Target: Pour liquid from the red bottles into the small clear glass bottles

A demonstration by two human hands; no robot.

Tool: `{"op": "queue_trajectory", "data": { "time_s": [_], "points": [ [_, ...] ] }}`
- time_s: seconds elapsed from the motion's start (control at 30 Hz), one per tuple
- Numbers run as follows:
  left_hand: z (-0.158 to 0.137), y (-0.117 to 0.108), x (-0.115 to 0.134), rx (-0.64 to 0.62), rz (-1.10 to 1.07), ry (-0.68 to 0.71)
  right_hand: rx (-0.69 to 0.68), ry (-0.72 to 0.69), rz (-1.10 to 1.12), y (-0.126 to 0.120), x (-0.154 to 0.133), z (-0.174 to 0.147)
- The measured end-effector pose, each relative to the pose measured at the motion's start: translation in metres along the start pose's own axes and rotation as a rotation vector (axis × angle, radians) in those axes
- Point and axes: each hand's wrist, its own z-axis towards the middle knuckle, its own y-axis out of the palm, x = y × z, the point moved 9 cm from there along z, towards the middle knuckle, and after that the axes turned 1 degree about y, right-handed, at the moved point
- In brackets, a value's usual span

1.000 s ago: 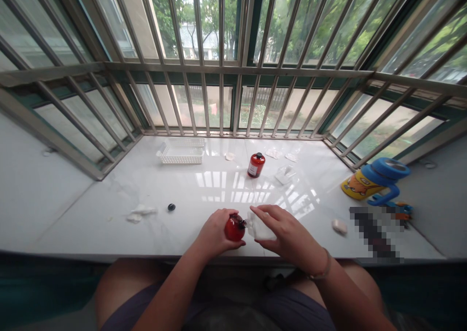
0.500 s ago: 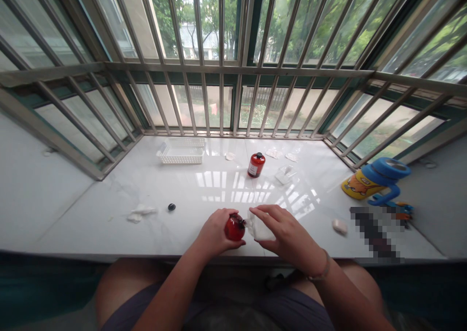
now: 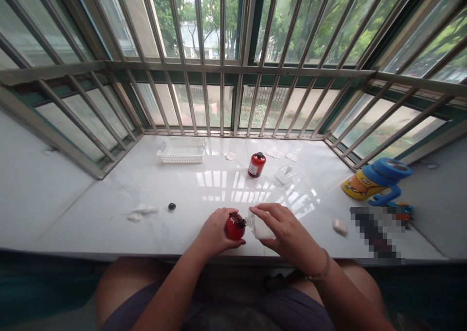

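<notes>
My left hand [image 3: 216, 231] is wrapped round a red bottle [image 3: 233, 228], whose dark neck points to the right. In my right hand [image 3: 282, 226] is a clear bottle [image 3: 261, 228] with whitish contents, tipped on its side. Its narrow mouth meets the red bottle's neck, or comes very close to it; the exact contact is too small to tell. A small black cap [image 3: 171, 206] lies on the counter to the left of my hands. Farther back stands a second red bottle [image 3: 257, 165], upright with a black cap and a pale label.
On the white counter [image 3: 204, 190] are a white basket [image 3: 182, 156], crumpled white tissue [image 3: 141, 212], a clear plastic piece [image 3: 285, 175] and a small pale block [image 3: 340, 226]. A blue-and-yellow mug [image 3: 374, 180] lies tilted at right. Metal bars [image 3: 239, 70] enclose the back.
</notes>
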Motion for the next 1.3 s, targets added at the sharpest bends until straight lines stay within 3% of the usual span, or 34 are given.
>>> {"op": "queue_trajectory", "data": {
  "time_s": [1.3],
  "points": [
    [0.0015,-0.0005,-0.0028,0.002,-0.008,-0.018,-0.011,-0.017,-0.022,-0.0044,-0.0043,0.0025]
  ]
}}
